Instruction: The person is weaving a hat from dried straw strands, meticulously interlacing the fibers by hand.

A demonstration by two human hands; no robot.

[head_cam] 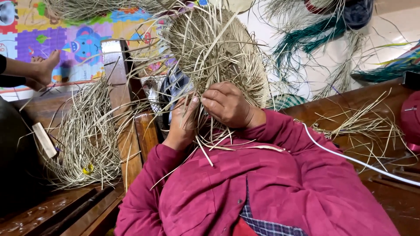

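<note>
A: Head view, status check. Where are the hands and the workpiece?

B: Both hands sit at the lower edge of the round, pale woven-straw piece [218, 52], which is held up in front of the chest. The left hand [183, 120] is curled, its fingers closed around loose strands. The right hand [227, 105] lies over the rim with fingers bent, pinching strands against the weave.

A: Progress, judged from this view?

B: The central disc appears tightly woven and closed. Many long loose strands [205, 144] project from the rim and hang over the magenta sleeves [280, 131], so the edge looks unfinished. More raw material waits: a heap of dry straw [83, 144] on the dark wooden floor [57, 209].

A: What is not verifiable?

B: The exact strand each finger grips is masked by overlapping straw. The far face of the disc is hidden. A bare foot [43, 67] of another person enters at the left, the rest cut off. Green-dyed fibre bundles [302, 37] at upper right run out of frame. The white cord [350, 159] crosses the right sleeve; both ends lie outside the view.
</note>
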